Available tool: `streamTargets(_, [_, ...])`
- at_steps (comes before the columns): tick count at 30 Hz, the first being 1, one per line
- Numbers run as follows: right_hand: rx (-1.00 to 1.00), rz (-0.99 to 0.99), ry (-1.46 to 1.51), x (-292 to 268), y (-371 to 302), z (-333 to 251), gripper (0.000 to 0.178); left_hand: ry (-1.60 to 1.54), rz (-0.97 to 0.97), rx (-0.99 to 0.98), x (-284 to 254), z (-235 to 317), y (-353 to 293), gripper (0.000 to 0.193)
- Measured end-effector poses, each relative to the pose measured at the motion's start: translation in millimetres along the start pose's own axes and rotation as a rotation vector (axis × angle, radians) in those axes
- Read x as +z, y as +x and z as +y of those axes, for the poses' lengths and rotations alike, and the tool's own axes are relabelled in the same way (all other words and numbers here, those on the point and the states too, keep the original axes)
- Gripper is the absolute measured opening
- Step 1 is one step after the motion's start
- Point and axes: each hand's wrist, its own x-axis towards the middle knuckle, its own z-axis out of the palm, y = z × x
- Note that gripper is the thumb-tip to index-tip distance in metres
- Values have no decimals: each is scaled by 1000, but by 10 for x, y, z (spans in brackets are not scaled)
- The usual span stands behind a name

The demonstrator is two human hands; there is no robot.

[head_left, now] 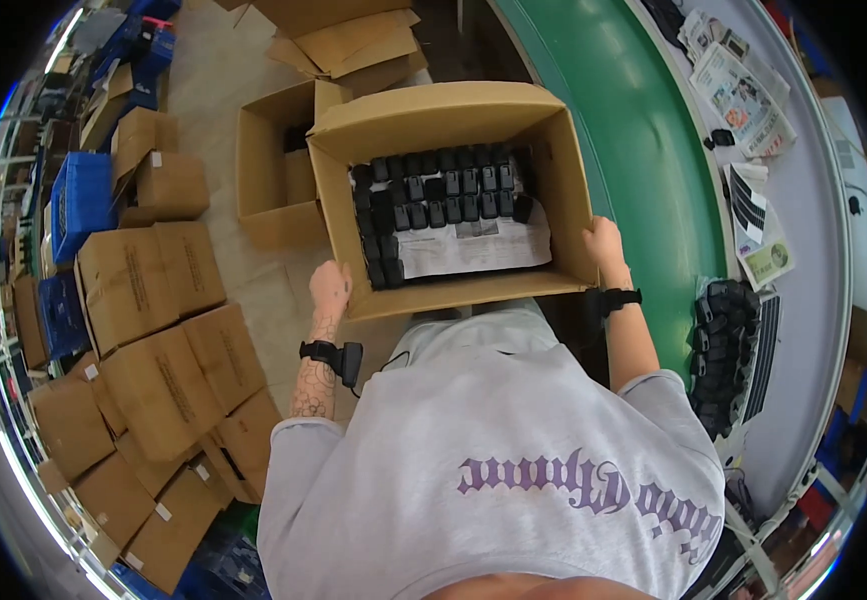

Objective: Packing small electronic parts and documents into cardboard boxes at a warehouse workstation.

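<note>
An open cardboard box point(443, 118) is in front of my body. Rows of small black plastic parts point(450, 187) stand inside it along the far and left sides. A white printed sheet point(478, 252) lies over the nearer part of its contents. My left hand point(330, 288) is closed on the box's near left corner. At the right wall, my right hand point(603, 243) grips the edge, its fingers partly hidden. A black band with a small device point(338, 357) is on my left wrist, and another dark band point(617, 299) is on my right.
A second open carton point(275, 170) stands just left of the box, with more open cardboard point(348, 45) beyond. Stacked cartons point(163, 360) and blue crates point(83, 200) line the left. At right, a green surface point(643, 180) adjoins a pale bench with newspapers point(743, 100) and black parts point(723, 345).
</note>
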Motion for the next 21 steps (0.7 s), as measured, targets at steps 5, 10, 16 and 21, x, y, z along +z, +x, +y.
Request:
streamTargets(5, [21, 197, 34, -116, -83, -413, 23, -13, 13, 47, 52, -110, 192, 32])
streamTargets(10, [-373, 480, 306, -227, -115, -1416, 25, -31, 7, 10, 75, -190, -43, 30])
streamTargets(16, [67, -58, 62, 1385, 1083, -1002, 24, -1, 34, -109, 170, -231, -110, 33])
streamTargets(21, [137, -255, -137, 1838, 1782, -808, 14, 106, -32, -248, 106, -150, -182, 39])
